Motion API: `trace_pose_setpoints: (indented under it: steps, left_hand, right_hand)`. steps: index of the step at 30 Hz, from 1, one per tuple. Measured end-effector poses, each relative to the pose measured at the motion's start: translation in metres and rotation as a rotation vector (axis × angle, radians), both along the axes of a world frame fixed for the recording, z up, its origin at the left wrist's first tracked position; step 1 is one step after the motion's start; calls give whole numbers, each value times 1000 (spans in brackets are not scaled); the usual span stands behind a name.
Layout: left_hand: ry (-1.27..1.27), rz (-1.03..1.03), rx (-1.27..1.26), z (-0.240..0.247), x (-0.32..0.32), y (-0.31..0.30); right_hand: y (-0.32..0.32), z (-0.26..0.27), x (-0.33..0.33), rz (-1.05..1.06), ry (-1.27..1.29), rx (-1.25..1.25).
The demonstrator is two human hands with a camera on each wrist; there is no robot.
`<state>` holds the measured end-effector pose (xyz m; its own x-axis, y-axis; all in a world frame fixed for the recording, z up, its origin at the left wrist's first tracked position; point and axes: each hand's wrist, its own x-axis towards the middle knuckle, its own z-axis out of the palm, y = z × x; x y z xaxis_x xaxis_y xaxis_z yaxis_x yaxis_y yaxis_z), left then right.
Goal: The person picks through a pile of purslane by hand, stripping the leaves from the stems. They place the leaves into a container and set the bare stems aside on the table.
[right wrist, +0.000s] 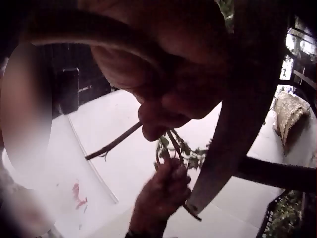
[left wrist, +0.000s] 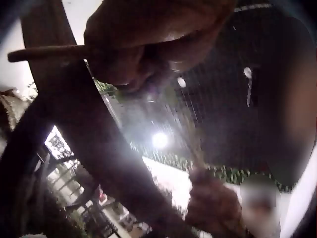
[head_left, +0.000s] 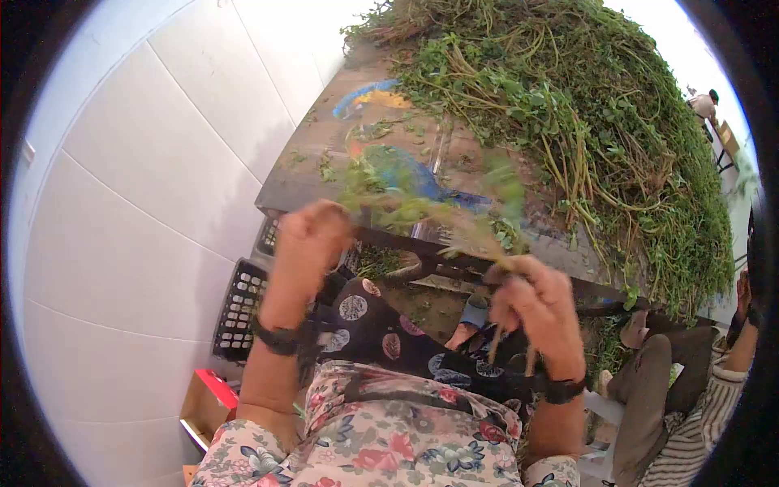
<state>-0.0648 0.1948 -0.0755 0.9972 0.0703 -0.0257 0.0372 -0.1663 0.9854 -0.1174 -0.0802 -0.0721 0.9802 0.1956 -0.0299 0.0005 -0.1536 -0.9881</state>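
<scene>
Over the table's near edge, both hands hold a bunch of leafy green stems (head_left: pixel 430 213), blurred in the head view. My left hand (head_left: pixel 312 235) grips the leafy end on the left, its fingers curled; in the right wrist view this left hand (right wrist: pixel 163 191) has leaves and thin stems coming out of its fist. My right hand (head_left: pixel 535 304) curls round the stalk end, with bare stalks poking out below it. In the right wrist view a cut-looking stalk (right wrist: pixel 114 141) sticks out past the fingers.
A large heap of leafy plants (head_left: pixel 584 122) covers the right and far part of the table (head_left: pixel 312 166). Loose leaves lie on its painted top. A black crate (head_left: pixel 242 312) and a red-edged box (head_left: pixel 209 406) stand at left. Another person (head_left: pixel 673 398) sits close on the right.
</scene>
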Motion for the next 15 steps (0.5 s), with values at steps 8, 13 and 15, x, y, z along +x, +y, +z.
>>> trace_pose_setpoints:
  steps: [8, 13, 15]
  left_hand:
    - [-8, -142, -507, -10, -13, 28]
    - [-63, -337, -309, -3, -31, -22]
    - [-21, -392, -335, -8, -32, -30]
  right_hand:
    - [-3, -16, 0, -85, 5, 275]
    - [9, -19, 1, -34, 41, 345]
    - [15, -18, 0, -14, 78, 354]
